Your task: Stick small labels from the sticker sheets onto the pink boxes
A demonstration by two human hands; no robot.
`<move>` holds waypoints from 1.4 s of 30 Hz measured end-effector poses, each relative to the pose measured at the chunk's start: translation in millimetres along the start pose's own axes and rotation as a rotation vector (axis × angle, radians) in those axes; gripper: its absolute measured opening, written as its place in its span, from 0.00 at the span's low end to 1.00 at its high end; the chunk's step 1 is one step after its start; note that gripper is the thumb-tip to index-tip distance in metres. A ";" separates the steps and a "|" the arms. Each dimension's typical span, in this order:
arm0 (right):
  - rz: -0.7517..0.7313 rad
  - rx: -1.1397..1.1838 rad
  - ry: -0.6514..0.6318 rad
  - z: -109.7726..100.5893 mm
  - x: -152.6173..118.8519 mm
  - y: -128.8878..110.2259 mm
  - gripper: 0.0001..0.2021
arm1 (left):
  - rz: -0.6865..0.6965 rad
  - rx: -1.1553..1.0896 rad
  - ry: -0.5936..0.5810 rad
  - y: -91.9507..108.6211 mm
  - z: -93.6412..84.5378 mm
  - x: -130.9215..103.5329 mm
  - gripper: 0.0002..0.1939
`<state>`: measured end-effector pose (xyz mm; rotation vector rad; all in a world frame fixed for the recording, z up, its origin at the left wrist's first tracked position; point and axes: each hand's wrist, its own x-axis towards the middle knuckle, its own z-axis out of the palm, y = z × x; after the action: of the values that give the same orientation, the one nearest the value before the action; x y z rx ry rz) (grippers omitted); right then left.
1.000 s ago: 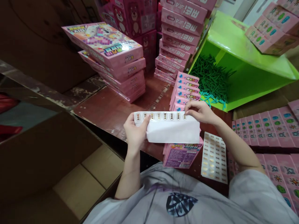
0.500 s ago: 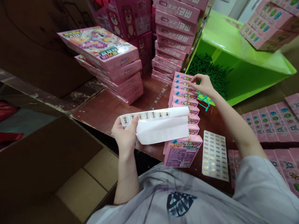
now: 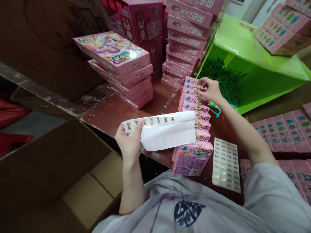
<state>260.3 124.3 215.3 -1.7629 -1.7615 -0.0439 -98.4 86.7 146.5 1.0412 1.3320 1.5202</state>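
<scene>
My left hand [image 3: 128, 142] pinches a white sticker sheet [image 3: 167, 137] at its left end, thumb on top. Its upper edge is folded over, showing a row of round stickers with dark lettering. The sheet hangs over a row of pink boxes [image 3: 191, 161] standing on edge, hiding part of them. My right hand [image 3: 211, 90] is at the far end of this row, fingers bent and drawn together at the boxes' top edges. Anything between those fingertips is too small to make out. Another sticker sheet [image 3: 225, 165] lies flat beside the row, on the right.
Stacked pink boxes [image 3: 131, 77] stand at the left on the red-brown table [image 3: 104, 113], with a taller stack [image 3: 187, 38] behind. At the right, a bright green bin [image 3: 264, 74] holds many dark green pieces. More pink boxes [image 3: 284, 132] line the right side.
The view has shifted slightly, so the surroundings sit further right. My right hand has moved a little nearer along the box tops. My left hand still holds the sheet.
</scene>
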 end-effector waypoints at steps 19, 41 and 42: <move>-0.352 0.459 -0.389 -5.2 -60.0 -110.7 0.04 | 0.120 0.044 -0.047 8.5 8.8 -16.4 0.15; 0.196 0.170 0.067 29.9 37.5 53.6 0.04 | 0.050 0.011 0.082 -0.1 -6.7 2.2 0.18; 0.210 0.164 0.071 32.2 37.5 55.3 0.04 | 0.048 0.018 0.083 0.1 -6.5 3.0 0.18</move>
<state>301.4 177.7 184.1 -1.7929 -1.4786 0.1220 -105.5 87.6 146.3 1.0384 1.3885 1.6054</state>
